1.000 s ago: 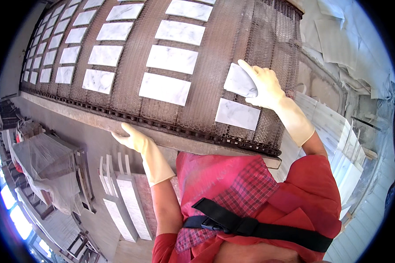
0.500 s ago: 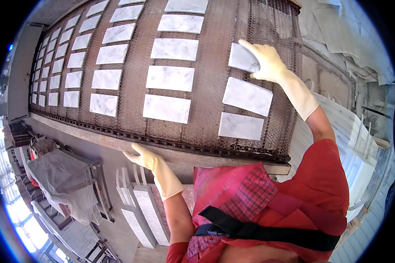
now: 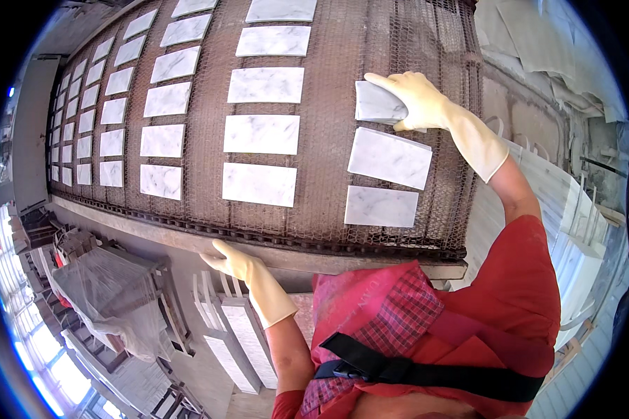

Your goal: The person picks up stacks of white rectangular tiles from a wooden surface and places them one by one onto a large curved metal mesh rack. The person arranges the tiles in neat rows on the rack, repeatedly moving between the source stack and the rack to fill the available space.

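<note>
In its pale rubber glove, my right hand (image 3: 418, 101) grips a white marble tile (image 3: 377, 103), fingers along its far side and thumb near its near side. The palm covers the tile's right end. Just nearer lies a slightly turned marble tile (image 3: 389, 159), apparently with a second edge beneath it. Another tile (image 3: 381, 207) lies closest to me in this column. My gloved left hand (image 3: 229, 262) is by the near side rail (image 3: 293, 260) of the mesh belt, fingers apart and holding nothing; whether it touches the rail I cannot tell.
Rows of marble tiles (image 3: 258, 184) cover the brown wire-mesh belt (image 3: 321, 140) toward the left. Long white slabs (image 3: 237, 356) stand below my left hand. A plastic-wrapped stack (image 3: 112, 293) is at lower left. More pale slabs (image 3: 573, 230) stand to the right.
My right hand and its tile have come slightly nearer and left. The tile rows appear shifted a little left and nearer in view. My left hand is still beside the rail.
</note>
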`<state>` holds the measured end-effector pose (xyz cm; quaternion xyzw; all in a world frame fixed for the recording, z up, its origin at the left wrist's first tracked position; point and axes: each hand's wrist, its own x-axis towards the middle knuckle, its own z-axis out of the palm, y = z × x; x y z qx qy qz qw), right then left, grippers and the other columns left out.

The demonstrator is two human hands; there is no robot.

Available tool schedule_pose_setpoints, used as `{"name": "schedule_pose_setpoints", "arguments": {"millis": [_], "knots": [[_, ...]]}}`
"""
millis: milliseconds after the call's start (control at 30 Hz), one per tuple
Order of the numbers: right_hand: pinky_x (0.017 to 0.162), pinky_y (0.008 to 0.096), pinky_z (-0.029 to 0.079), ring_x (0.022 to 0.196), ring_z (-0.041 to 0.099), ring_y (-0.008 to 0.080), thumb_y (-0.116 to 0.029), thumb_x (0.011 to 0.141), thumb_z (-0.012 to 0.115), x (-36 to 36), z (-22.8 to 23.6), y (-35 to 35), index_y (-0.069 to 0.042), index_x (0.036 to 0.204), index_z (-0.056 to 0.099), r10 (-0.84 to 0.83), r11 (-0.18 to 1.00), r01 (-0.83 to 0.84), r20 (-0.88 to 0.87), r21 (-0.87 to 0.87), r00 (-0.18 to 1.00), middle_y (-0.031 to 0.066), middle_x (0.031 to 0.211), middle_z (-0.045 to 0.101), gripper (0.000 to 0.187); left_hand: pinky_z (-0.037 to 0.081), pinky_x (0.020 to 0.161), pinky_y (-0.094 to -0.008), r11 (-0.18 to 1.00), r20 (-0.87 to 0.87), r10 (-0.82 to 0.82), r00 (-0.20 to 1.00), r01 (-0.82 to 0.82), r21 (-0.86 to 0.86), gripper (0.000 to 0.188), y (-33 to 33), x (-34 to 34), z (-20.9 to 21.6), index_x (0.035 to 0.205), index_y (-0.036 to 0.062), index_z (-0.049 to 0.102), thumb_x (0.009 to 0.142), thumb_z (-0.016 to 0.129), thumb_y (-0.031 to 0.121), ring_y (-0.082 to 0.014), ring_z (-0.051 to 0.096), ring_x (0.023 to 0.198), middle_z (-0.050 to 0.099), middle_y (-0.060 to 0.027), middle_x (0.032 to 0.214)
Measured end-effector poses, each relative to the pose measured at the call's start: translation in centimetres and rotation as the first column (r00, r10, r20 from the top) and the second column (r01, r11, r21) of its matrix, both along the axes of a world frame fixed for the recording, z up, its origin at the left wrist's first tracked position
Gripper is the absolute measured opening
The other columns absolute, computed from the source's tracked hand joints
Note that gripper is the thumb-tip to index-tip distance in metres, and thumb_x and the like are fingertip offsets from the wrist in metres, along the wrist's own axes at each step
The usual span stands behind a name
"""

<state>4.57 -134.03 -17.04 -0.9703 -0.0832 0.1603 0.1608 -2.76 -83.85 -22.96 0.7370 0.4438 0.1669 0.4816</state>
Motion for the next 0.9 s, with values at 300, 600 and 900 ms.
{"name": "schedule_pose_setpoints", "arguments": {"millis": [300,600,900], "knots": [[0.112,0.0468,0.055,0.124,0.069,0.039,-0.013,0.068,0.095,2.6,0.7,-2.7,-0.019,0.17,0.039,-0.108,0.994,0.1,0.252,0.045,0.962,0.0182,0.133,0.072,0.117,0.034,0.132,-0.0456,0.999,-0.002,0.028,1.0,-0.028,0.025,0.082,0.1,-0.3,-0.7,0.175,0.0098,0.027,0.109,0.063,0.04,-0.0352,0.045,0.156,0.033,-0.018,0.178],[0.113,0.046,0.055,0.126,0.069,0.0384,-0.017,0.073,0.094,4.9,-1.6,-3.7,-0.021,0.169,0.041,-0.122,0.984,0.141,0.169,-0.107,0.978,0.0162,0.136,0.071,0.11,0.036,0.13,-0.0472,1.0,0.025,0.018,1.0,-0.018,-0.022,0.085,0.2,-0.6,-0.9,0.176,0.0112,0.023,0.106,0.063,0.039,-0.0352,0.047,0.153,0.035,-0.0185,0.176],[0.113,0.0474,0.053,0.127,0.068,0.0387,-0.03,0.075,0.096,6.8,-1.2,-7.1,-0.019,0.166,0.046,-0.164,0.981,0.188,0.313,-0.047,0.936,0.0154,0.139,0.07,0.104,0.037,0.129,-0.047,1.0,-0.026,0.012,1.0,-0.012,0.007,0.083,-1.1,-0.8,0.3,0.176,0.0106,0.023,0.108,0.061,0.037,-0.0355,0.048,0.152,0.034,-0.0197,0.177]]}}
